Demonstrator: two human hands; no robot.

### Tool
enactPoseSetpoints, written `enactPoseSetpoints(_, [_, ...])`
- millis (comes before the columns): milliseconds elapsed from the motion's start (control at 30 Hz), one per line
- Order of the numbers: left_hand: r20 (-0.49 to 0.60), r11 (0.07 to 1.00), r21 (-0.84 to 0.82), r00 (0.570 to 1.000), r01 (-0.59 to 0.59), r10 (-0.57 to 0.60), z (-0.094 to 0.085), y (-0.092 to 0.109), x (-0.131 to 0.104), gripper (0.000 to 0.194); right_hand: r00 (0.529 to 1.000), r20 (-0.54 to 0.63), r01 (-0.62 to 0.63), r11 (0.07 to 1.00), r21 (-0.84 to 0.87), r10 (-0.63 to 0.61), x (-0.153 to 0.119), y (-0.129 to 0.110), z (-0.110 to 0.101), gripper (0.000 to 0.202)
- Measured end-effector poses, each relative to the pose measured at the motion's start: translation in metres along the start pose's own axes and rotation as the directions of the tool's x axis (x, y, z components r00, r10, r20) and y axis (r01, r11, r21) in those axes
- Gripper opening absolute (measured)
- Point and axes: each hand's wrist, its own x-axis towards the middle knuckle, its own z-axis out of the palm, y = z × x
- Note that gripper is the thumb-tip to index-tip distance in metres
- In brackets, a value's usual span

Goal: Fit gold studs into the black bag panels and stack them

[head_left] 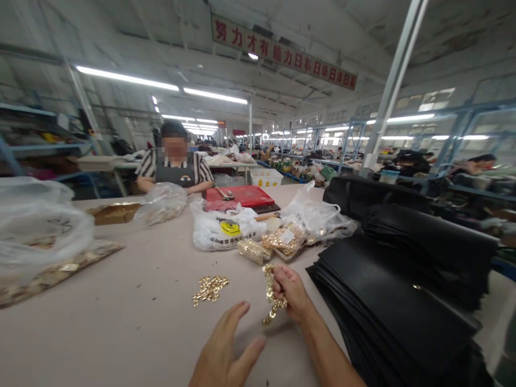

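Observation:
Gold chain [269, 285] hangs from my right hand [291, 290], whose fingers are closed round it above the table. Part of the chain dangles below the fist, and a loop sticks out at its upper left. My left hand [231, 349] is at the bottom centre, thumb and fingers apart, holding nothing. Beyond it a small heap of gold chain [210, 289] lies on the pale table [161, 317]. Farther back are a clear pack of gold chain [255, 251] and a bigger pack with a white label [285, 239].
Black sheets [387, 290] are stacked at the right. White plastic bags [228, 228], a red board [242, 198] and a hammer [224, 194] stand farther back. Across the table sits a person [174, 161] by a clear bag [163, 203]. Large bags [44, 226] lie left.

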Motion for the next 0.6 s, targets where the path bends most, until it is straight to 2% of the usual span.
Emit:
enactPoseSetpoints(33, [0.089, 0.999, -0.007, 0.995, 0.053, -0.052, 0.007, 0.009, 0.010, 0.056, 1.000, 0.007, -0.002, 1.000, 0.002, 0.002, 0.000, 0.002, 0.001, 0.046])
enactPoseSetpoints(133, [0.149, 0.998, -0.027, 0.987, 0.065, -0.060, 0.035, 0.024, 0.031, 0.048, 1.000, 0.007, -0.007, 1.000, 0.004, 0.007, 0.001, 0.007, -0.001, 0.047])
enactPoseSetpoints(233, [0.122, 0.994, -0.070, 0.990, 0.082, -0.073, 0.062, 0.025, 0.040, 0.037, 0.999, -0.037, 0.017, 1.000, 0.005, -0.017, 0.004, 0.009, -0.009, 0.047])
enactPoseSetpoints(333, [0.060, 0.983, -0.084, 0.986, 0.161, -0.156, 0.082, 0.023, 0.049, 0.042, 0.989, -0.124, 0.078, 0.997, -0.010, -0.079, 0.010, 0.011, -0.018, 0.046])
enactPoseSetpoints(467, [0.052, 0.965, -0.082, 0.968, 0.248, -0.244, 0.100, 0.022, 0.066, 0.041, 0.958, -0.242, 0.151, 0.988, -0.028, -0.153, 0.016, 0.012, -0.028, 0.045])
enactPoseSetpoints(600, [0.103, 0.942, -0.190, 0.960, 0.276, -0.260, 0.108, 0.024, 0.076, 0.039, 0.934, -0.315, 0.183, 0.983, 0.013, -0.170, 0.017, 0.009, -0.032, 0.047])
